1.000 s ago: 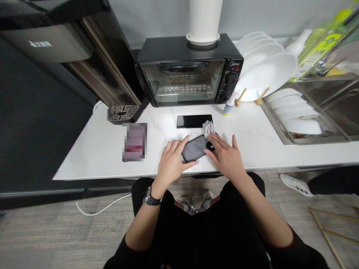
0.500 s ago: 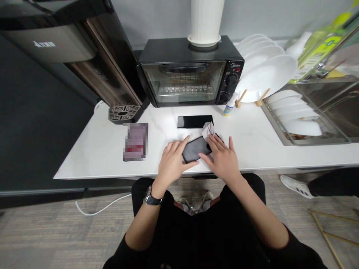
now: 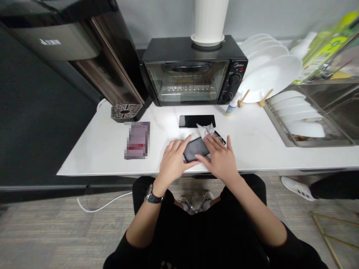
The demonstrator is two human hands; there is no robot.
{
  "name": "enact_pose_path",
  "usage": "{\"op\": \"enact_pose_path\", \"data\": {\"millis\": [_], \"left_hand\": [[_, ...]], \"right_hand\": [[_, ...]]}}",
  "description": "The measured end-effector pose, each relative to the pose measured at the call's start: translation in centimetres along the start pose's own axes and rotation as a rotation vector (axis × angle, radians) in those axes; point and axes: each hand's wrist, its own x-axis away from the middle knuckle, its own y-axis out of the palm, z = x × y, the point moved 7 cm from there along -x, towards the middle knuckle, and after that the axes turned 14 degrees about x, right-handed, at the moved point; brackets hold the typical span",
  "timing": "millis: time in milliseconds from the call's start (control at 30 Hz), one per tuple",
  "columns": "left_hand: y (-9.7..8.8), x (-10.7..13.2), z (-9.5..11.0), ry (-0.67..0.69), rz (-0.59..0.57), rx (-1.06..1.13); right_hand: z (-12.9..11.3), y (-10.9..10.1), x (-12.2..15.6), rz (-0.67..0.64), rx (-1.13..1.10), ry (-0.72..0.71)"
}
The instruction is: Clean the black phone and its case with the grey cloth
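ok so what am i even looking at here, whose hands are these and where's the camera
This comes from a camera worn on a person's head, looking forward and down at their own hands. There's no robot, just bare hands. The left hand rests on a black smartphone, and the right hand lies on it too, beside a crumpled pale cloth. Also on the white counter are a second black smartphone and a pixelated flat item. Behind them stands a black toaster oven.

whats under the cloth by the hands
The white cloth overlaps the upper edge of a black phone; its corner shows beyond, but the part covered by the cloth cannot be seen.
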Motion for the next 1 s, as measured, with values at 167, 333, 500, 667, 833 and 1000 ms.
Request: {"op": "enact_pose_path", "data": {"millis": [167,333,500,667,833,1000], "left_hand": [[0.0,0.0,-0.2,-0.021,-0.029,-0.033],[0.1,0.1,-0.1,-0.002,0.005,-0.007],[0.1,0.0,-0.2,-0.010,0.001,-0.003],[0.0,0.0,-0.2,-0.022,-0.018,-0.016],[0.0,0.0,-0.1,0.004,0.010,-0.012],[0.0,0.0,-0.2,-0.026,-0.016,-0.031]], "right_hand": [[-5.2,0.5,1.0,-0.131,-0.219,-0.278],[1.4,0.0,-0.2,-0.019,-0.059,0.030],[-1.7,0.1,0.5,-0.044,-0.061,-0.058],[-4.2,0.2,0.7,-0.126,-0.204,-0.202],[1.6,-0.6,-0.4,0.009,-0.007,0.118],[-4.5,-0.1,1.1,-0.094,-0.164,-0.205]]}}
